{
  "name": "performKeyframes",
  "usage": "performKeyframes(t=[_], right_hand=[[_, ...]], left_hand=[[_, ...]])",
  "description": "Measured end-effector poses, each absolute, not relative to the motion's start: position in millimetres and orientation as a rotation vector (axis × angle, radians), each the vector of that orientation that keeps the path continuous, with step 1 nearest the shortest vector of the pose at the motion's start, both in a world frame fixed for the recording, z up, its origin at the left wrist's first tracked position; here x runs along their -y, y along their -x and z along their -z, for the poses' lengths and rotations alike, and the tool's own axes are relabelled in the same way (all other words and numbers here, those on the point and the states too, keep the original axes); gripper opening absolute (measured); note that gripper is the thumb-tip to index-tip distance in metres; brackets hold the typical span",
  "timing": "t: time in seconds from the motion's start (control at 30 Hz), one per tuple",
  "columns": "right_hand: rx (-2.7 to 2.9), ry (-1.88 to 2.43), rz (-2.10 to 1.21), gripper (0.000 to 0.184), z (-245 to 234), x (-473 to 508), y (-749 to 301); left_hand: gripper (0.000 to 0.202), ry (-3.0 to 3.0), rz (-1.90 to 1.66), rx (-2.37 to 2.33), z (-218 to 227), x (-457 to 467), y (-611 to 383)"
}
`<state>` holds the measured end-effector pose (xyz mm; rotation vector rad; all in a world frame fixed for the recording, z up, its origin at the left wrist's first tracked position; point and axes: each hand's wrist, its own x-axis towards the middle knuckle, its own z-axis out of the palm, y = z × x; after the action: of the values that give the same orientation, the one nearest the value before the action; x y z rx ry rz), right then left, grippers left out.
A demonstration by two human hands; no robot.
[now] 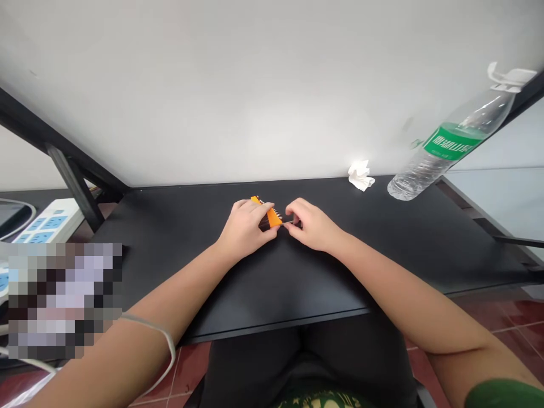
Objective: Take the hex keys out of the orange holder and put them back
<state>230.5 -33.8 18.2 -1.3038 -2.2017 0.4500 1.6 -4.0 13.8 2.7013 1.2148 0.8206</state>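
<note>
Currently the left hand grips the orange case while the right hand pinches a dark strip just beyond the left fingertips, seemingly only partly separated

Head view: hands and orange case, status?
Left hand grips orange case. Right hand pinches thin dark piece at its end. Tissue, water bottle well clear.

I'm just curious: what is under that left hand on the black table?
A small orange piece shows beneath the left hand, which covers most of it; its full shape cannot be seen.
</note>
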Motion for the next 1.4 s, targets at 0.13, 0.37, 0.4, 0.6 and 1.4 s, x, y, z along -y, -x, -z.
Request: performKeyframes(t=[0.13, 0.37, 0.4, 0.6, 1.4], right_hand=[[2.102, 1.217, -0.574, 0.005, -12.3, 35.0, -219.9], [2.033, 1.438, -0.369, 0.021, -15.4, 21.3, -244.5], [2.038, 1.525, -0.346, 0.021, -15.9, 17.2, -251.4], [2.262, 1.723, -0.502, 0.021, -19.0, 8.3, -271.6], [2.168, 1.184, -0.412, 0.015, -21.0, 27.8, -234.1]], left_hand=[[0.043, -2.682, -0.846, -1.188, -13.4, 6.4, -5.9], [0.040, -2.764, -0.756, -1.294, -9.0, -2.7, -0.8], [0.039, -2.762, -0.742, -1.307, -8.5, -4.3, 1.3], [0.038, -2.732, -0.746, -1.357, -8.9, -7.7, 6.6], [0.040, -2.736, -0.755, -1.208, -10.4, 4.2, -5.3]])
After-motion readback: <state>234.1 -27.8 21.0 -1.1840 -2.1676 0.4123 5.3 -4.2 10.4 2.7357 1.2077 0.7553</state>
